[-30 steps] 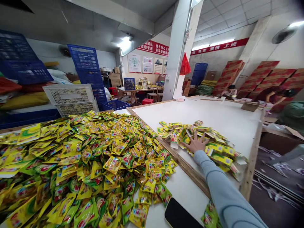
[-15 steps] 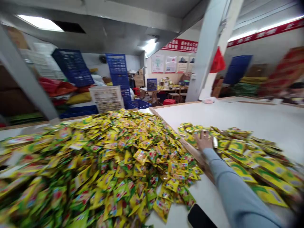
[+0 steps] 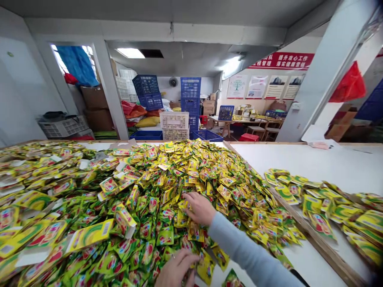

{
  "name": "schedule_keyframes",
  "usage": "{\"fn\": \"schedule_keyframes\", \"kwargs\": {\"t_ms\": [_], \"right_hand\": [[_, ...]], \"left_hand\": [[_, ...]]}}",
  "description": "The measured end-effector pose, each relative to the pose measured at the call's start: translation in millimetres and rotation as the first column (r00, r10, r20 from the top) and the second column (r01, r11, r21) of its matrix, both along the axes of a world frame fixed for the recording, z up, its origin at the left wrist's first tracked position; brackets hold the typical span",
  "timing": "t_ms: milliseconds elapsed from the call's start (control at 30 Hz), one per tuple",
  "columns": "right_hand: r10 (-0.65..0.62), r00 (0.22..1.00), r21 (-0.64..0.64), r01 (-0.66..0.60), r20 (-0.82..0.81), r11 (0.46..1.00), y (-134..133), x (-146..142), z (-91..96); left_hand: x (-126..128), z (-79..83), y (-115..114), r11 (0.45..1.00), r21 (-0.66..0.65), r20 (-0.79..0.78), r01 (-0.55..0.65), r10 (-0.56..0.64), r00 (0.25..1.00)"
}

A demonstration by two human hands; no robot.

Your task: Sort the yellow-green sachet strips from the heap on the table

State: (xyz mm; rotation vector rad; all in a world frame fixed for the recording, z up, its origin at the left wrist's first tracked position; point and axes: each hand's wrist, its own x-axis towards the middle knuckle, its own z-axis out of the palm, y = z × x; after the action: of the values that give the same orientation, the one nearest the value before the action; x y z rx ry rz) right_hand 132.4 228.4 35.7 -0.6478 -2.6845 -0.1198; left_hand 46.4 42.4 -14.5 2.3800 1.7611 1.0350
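A large heap of small yellow and green packets point(image 3: 167, 235) spreads beneath both hands. My right hand point(image 3: 200, 209), in a light blue sleeve, reaches over the middle of the heap. Its thumb and fingers are apart, touching the packets, and no packet shows clearly in it. Lower down, at the bottom edge, my left hand point(image 3: 176, 269) wears a ring and lies over packets near the front of the heap. Its fingers are bent but spaced apart; what lies under the palm is hidden. Yellow flat boxes point(image 3: 91, 236), some with open white flaps, lie among the packets on the left.
A wooden strip point(image 3: 311, 231) divides the white table point(image 3: 254, 157). Beyond it on the right are more yellow boxes point(image 3: 344, 211). Part of a dark phone-like object point(image 3: 299, 278) shows beside my right sleeve. Behind the table stand crates point(image 3: 174, 120) and a pillar point(image 3: 323, 75).
The view has turned left. My right hand has moved from the yellow boxes beyond the wooden strip to the packet heap. My left hand has come into view at the bottom.
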Motion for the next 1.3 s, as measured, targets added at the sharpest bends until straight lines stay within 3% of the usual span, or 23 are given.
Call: {"fn": "schedule_keyframes", "kwargs": {"t_ms": [100,167,200,367,500,633,767,867,967,1067,1133,1167,1200,1233,1300], "right_hand": [[-0.056,0.998,-0.036,0.057,0.039,0.998,-16,-33,-26.3],[-0.102,0.993,-0.063,0.106,0.065,0.992,-22,-32,-38.1],[-0.118,0.99,-0.079,0.124,0.08,0.989,-26,-26,-41.8],[-0.117,0.981,-0.179,0.145,0.158,0.973,-46,15,-48.7],[-0.078,0.982,-0.301,0.129,0.174,0.945,-60,46,-52.6],[-0.097,0.99,-0.452,0.133,0.102,0.882,-75,75,-46.0],[-0.212,0.977,-0.571,0.164,-0.017,0.804,-90,93,-30.4],[-0.261,0.957,-0.706,0.096,-0.128,0.701,-100,83,-29.0],[-0.299,0.949,-0.772,0.116,-0.099,0.625,-110,59,-40.4],[-0.325,0.943,-0.69,0.193,-0.066,0.698,-124,39,-53.1],[-0.337,0.931,-0.662,0.165,-0.14,0.731,-132,37,-55.5],[-0.353,0.916,-0.679,0.136,-0.192,0.722,-136,40,-54.0],[-0.382,0.891,-0.727,0.092,-0.245,0.681,-140,44,-50.9],[-0.425,0.858,-0.8,0.028,-0.289,0.6,-144,48,-46.5],[-0.52,0.782,-0.916,-0.161,-0.345,0.367,-152,57,-35.6]], "left_hand": [[-32,25.0,13,0.972,0.101,-0.185,-0.213,0.229,0.956],[-53,42.1,37,0.884,0.162,-0.308,-0.439,0.468,0.828],[-62,49.0,52,0.855,0.166,-0.327,-0.492,0.518,0.79],[-89,59.2,116,0.813,0.125,-0.402,-0.569,0.566,0.72],[-90,52.9,125,0.852,0.093,-0.477,-0.516,0.493,0.728],[-84,53.2,100,0.88,0.065,-0.515,-0.47,0.433,0.74],[-74,62.5,52,0.896,0.048,-0.523,-0.441,0.399,0.754],[-69,60.4,16,0.923,0.037,-0.5,-0.383,0.349,0.792],[-71,41.5,-10,0.954,0.048,-0.478,-0.296,0.282,0.832],[-69,15.1,-32,0.948,0.1,-0.384,-0.301,0.316,0.868],[-59,0.1,-47,0.935,0.107,-0.184,-0.338,0.353,0.917],[-52,-5.8,-54,0.931,0.086,-0.048,-0.354,0.359,0.932],[-42,-10.8,-60,0.933,0.052,0.105,-0.356,0.35,0.931],[-31,-14.7,-64,0.939,-0.003,0.265,-0.345,0.333,0.905],[-10,-20.5,-68,0.949,-0.162,0.558,-0.269,0.313,0.768]]}}
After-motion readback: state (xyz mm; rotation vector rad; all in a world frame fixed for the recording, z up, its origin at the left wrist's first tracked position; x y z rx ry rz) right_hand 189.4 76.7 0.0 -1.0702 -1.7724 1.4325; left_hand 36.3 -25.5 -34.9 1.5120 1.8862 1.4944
